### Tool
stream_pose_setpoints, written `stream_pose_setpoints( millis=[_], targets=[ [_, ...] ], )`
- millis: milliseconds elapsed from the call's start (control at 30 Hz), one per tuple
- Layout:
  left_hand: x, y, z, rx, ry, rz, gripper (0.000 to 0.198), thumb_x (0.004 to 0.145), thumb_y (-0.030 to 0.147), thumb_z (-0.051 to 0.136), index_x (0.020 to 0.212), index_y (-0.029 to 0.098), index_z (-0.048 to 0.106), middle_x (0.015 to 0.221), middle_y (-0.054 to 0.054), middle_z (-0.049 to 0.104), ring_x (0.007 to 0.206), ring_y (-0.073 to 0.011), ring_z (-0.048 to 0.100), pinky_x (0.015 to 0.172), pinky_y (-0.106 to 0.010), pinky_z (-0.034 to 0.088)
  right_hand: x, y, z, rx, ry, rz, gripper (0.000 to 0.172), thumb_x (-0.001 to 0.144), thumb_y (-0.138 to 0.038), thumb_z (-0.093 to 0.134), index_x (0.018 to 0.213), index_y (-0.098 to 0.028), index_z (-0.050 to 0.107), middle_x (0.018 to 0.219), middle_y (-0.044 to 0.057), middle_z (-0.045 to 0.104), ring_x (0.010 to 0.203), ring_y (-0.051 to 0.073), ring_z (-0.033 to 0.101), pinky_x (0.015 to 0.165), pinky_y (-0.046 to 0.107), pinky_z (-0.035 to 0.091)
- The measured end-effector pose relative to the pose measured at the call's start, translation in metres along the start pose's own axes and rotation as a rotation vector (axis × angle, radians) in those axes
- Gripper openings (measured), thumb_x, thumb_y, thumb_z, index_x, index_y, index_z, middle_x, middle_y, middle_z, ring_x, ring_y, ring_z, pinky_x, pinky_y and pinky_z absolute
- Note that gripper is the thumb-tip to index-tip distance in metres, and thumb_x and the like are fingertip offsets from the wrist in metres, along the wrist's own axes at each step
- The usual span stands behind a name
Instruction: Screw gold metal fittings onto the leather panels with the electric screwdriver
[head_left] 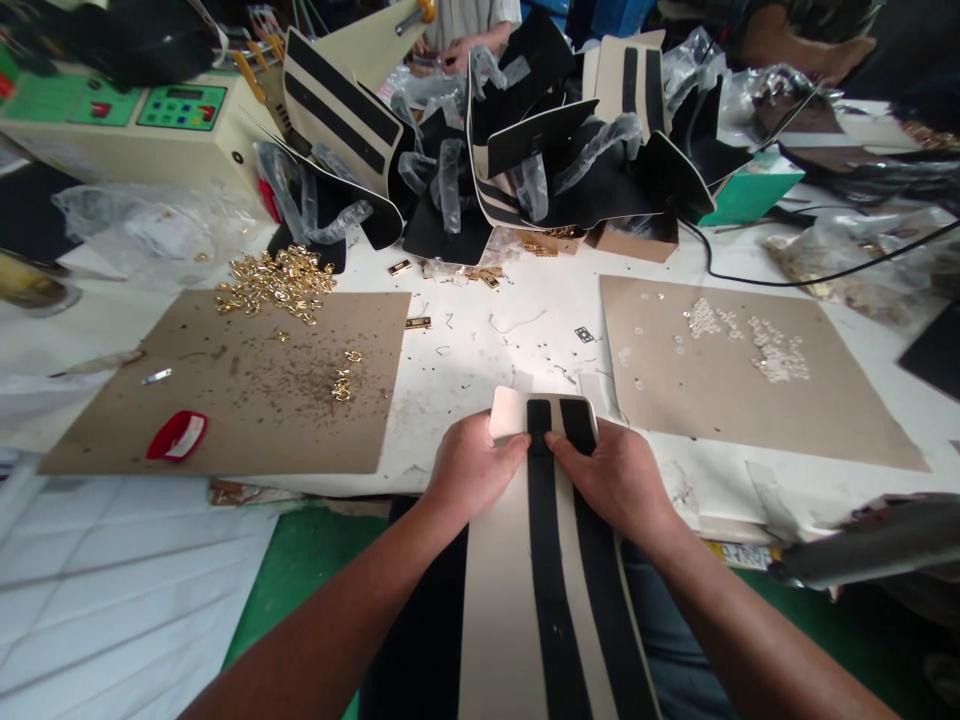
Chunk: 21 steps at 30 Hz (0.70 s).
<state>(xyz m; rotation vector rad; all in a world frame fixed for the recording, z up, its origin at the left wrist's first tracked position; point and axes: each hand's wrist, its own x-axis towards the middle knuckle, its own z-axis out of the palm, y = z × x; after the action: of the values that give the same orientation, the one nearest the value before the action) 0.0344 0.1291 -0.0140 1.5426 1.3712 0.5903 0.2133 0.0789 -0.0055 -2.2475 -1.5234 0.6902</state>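
Observation:
A long cream panel [510, 570] with two black straps running along it lies from my lap up onto the white table edge. My left hand [469, 470] grips its upper left part, thumb pressed by the left black strap [547, 560]. My right hand [619, 475] grips the upper right part, fingers curled over the right black strap [600, 590] and thumb pointing toward the left one. Both hands are closed on the panel near its rounded top end.
A brown cardboard sheet [247, 400] at left carries gold metal fittings [277, 282] and a red-white small object [177, 436]. Another cardboard [750, 410] at right holds small white pieces [776, 352]. A pile of cream-and-black panels [525, 140] and a machine [142, 125] stand behind. Another person's hands [457, 50] show far back.

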Motion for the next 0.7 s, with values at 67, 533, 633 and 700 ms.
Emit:
stream_pose_setpoints(
  millis=[67,533,633,700],
  targets=[
    [0.0004,0.0002,0.0004,0.003,0.005,0.008,0.015,0.083,0.030,0.073,0.086,0.018,0.082,0.086,-0.008,0.082,0.082,-0.0281,0.076,0.075,-0.034,0.055,0.0006,-0.0015,0.0004,-0.035,0.011,-0.008,0.029,0.092,-0.048,0.065,0.081,-0.022,0.071,0.080,0.010,0.079,0.079,0.030,0.075,0.064,0.033,0.043],
    [0.0019,0.0020,-0.0006,0.035,0.002,0.008,0.015,0.084,0.028,0.072,0.088,0.018,0.082,0.087,-0.008,0.083,0.082,-0.0283,0.076,0.075,-0.033,0.054,0.0032,-0.0023,0.0001,-0.082,0.014,-0.018,0.030,0.093,-0.049,0.064,0.084,-0.022,0.073,0.078,0.010,0.078,0.076,0.029,0.074,0.063,0.032,0.042],
    [0.0022,0.0007,0.0005,0.044,0.012,0.016,0.014,0.084,0.028,0.073,0.090,0.019,0.082,0.089,-0.009,0.083,0.085,-0.0291,0.076,0.076,-0.034,0.054,0.0028,-0.0025,0.0016,-0.122,0.032,-0.041,0.031,0.094,-0.049,0.063,0.087,-0.022,0.074,0.081,0.010,0.079,0.079,0.029,0.074,0.063,0.032,0.041],
    [0.0014,-0.0006,0.0014,0.043,0.031,0.025,0.011,0.083,0.027,0.075,0.089,0.020,0.081,0.088,-0.008,0.082,0.086,-0.0295,0.076,0.077,-0.035,0.055,0.0023,-0.0024,0.0025,-0.144,0.048,-0.055,0.031,0.095,-0.050,0.062,0.089,-0.022,0.074,0.083,0.011,0.080,0.079,0.029,0.074,0.065,0.033,0.042]
  ],
)
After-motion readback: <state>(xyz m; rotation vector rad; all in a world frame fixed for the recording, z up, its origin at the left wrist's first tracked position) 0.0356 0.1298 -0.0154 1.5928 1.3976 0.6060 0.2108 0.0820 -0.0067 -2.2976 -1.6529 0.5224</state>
